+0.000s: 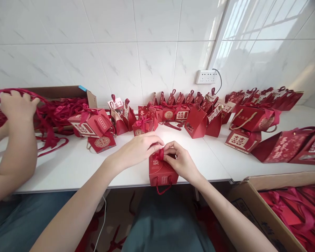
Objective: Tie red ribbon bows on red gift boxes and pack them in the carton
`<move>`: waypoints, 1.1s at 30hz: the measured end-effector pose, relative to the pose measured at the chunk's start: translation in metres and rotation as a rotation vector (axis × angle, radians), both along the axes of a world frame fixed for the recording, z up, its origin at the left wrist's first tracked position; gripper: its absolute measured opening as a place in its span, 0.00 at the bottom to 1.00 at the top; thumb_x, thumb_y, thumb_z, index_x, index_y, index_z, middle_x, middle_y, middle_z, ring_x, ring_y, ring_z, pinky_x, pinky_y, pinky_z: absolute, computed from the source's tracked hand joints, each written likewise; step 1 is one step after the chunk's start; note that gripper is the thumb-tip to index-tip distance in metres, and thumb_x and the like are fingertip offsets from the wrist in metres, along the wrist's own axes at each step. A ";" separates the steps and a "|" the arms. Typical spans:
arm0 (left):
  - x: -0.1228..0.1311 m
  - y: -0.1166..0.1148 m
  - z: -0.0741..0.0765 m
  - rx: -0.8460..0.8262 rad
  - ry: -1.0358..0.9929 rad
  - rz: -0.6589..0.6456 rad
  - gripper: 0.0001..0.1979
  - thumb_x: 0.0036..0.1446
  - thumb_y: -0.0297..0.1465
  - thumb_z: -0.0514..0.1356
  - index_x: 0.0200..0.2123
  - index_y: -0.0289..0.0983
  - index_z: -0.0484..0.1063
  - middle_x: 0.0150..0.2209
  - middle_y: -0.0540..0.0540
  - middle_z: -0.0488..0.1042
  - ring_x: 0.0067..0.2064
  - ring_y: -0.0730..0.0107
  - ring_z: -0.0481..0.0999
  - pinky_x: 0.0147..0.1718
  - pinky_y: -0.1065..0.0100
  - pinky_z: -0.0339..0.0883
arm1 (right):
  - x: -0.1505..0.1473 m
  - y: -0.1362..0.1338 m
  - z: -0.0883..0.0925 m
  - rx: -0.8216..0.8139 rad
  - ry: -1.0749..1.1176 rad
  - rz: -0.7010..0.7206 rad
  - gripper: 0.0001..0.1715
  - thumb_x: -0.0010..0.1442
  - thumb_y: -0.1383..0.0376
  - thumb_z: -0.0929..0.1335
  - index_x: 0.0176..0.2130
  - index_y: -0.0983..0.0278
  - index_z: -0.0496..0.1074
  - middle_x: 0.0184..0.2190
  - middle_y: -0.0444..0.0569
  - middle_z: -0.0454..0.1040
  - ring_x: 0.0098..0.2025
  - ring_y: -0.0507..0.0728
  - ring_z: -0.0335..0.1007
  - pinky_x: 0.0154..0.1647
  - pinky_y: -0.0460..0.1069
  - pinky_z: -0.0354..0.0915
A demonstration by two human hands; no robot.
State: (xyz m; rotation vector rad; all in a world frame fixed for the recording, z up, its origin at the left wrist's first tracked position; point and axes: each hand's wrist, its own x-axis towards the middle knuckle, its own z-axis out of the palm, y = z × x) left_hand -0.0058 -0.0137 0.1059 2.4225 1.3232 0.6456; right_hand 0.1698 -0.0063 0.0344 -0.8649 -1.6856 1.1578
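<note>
Close to the table's front edge stands a red gift box (161, 171) with gold lettering and a rope handle drooping over its front. On top of it sits a red ribbon (161, 154). My left hand (144, 145) reaches over from the left, its fingers bent and pinched at the ribbon. From the right my right hand (180, 159) closes thumb and forefinger on the same ribbon. The ribbon's part between the fingertips is mostly hidden.
Finished-looking red boxes (103, 124) stand along the white table (131, 173). At left, a co-worker's hand (18, 105) lifts ribbons over a cardboard box (91, 99). Another carton (254, 189) with red boxes is at lower right. A power strip (207, 77) hangs on the tiled wall.
</note>
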 end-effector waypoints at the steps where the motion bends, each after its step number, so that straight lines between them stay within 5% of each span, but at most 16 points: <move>1: 0.001 0.005 -0.004 -0.021 -0.038 0.020 0.10 0.60 0.34 0.52 0.38 0.40 0.73 0.36 0.49 0.73 0.38 0.67 0.71 0.37 0.69 0.61 | 0.000 0.000 -0.001 -0.012 0.012 -0.002 0.08 0.53 0.65 0.66 0.34 0.61 0.62 0.29 0.43 0.76 0.34 0.54 0.74 0.37 0.48 0.66; 7: -0.003 0.020 -0.033 -0.183 -0.197 0.062 0.07 0.55 0.35 0.57 0.31 0.37 0.70 0.33 0.49 0.74 0.34 0.68 0.71 0.35 0.68 0.63 | -0.001 0.001 -0.004 -0.041 0.048 -0.010 0.09 0.53 0.63 0.67 0.32 0.60 0.59 0.27 0.43 0.75 0.31 0.54 0.72 0.31 0.47 0.65; 12: -0.005 0.005 -0.049 -0.067 -0.232 0.037 0.06 0.55 0.32 0.57 0.32 0.37 0.72 0.37 0.46 0.73 0.44 0.63 0.70 0.45 0.62 0.63 | 0.000 -0.003 -0.001 0.046 -0.003 -0.113 0.06 0.53 0.63 0.66 0.31 0.61 0.62 0.29 0.44 0.74 0.33 0.55 0.73 0.35 0.48 0.66; 22: 0.007 -0.013 -0.055 -0.131 -0.371 0.058 0.08 0.53 0.30 0.58 0.35 0.37 0.75 0.45 0.43 0.72 0.50 0.60 0.68 0.52 0.60 0.62 | 0.005 -0.011 0.002 0.279 -0.258 -0.276 0.02 0.53 0.67 0.63 0.29 0.60 0.63 0.28 0.45 0.74 0.30 0.55 0.71 0.33 0.50 0.67; 33: 0.018 -0.010 -0.076 -0.280 -0.650 0.166 0.16 0.59 0.39 0.54 0.25 0.36 0.73 0.54 0.42 0.66 0.56 0.58 0.65 0.54 0.61 0.59 | 0.012 0.004 -0.004 0.274 -0.192 -0.065 0.03 0.60 0.67 0.63 0.34 0.60 0.66 0.30 0.44 0.73 0.31 0.53 0.70 0.32 0.47 0.67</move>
